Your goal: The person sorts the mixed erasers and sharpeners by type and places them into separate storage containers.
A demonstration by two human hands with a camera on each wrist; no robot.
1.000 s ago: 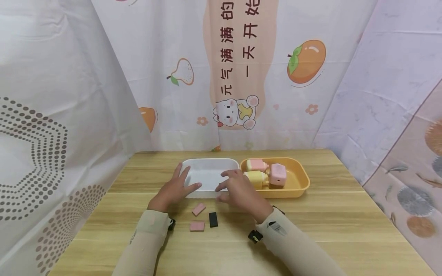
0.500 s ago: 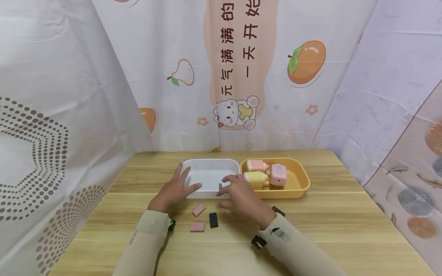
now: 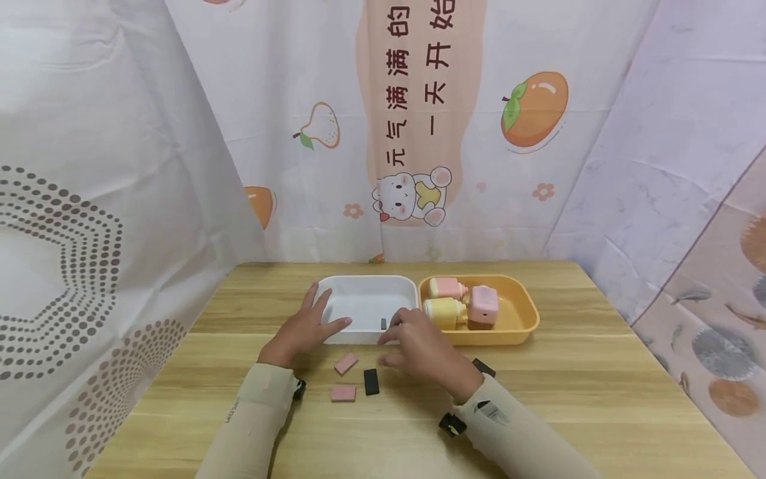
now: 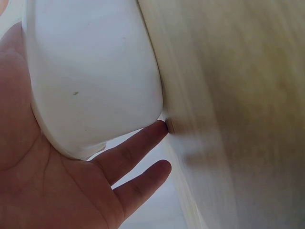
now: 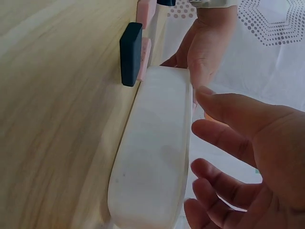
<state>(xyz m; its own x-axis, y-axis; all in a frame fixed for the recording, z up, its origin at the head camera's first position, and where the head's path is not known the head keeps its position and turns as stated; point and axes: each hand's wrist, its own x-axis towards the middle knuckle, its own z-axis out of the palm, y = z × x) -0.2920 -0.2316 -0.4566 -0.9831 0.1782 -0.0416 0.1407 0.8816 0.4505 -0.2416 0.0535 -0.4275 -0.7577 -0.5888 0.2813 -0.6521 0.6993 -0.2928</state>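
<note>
A white tray (image 3: 353,337) stands on the table. My left hand (image 3: 297,337) spreads around its left end, its thumb along the front rim; in the left wrist view, straight fingers (image 4: 138,148) touch the tray's end wall. My right hand (image 3: 426,349) hovers at the tray's front right corner. The right wrist view shows space between its thumb and loosely bent fingers, and no object between them. Just inside the front rim sits a small dark block (image 3: 383,324), partly hidden. Before the tray lie a tilted pink block (image 3: 346,363), another pink block (image 3: 343,393) and a black block (image 3: 371,382).
Touching the white tray's right side is a yellow tray (image 3: 509,338) with a pink bottle-shaped toy (image 3: 447,287), a yellow one (image 3: 441,311) and a pink cube (image 3: 483,305). Another dark block (image 3: 483,366) lies beside my right wrist. Printed cloth hangs behind the table.
My right hand has drawn back slightly toward me and to the right, and the dark block has come into sight inside the white tray. The left hand stays in place.
</note>
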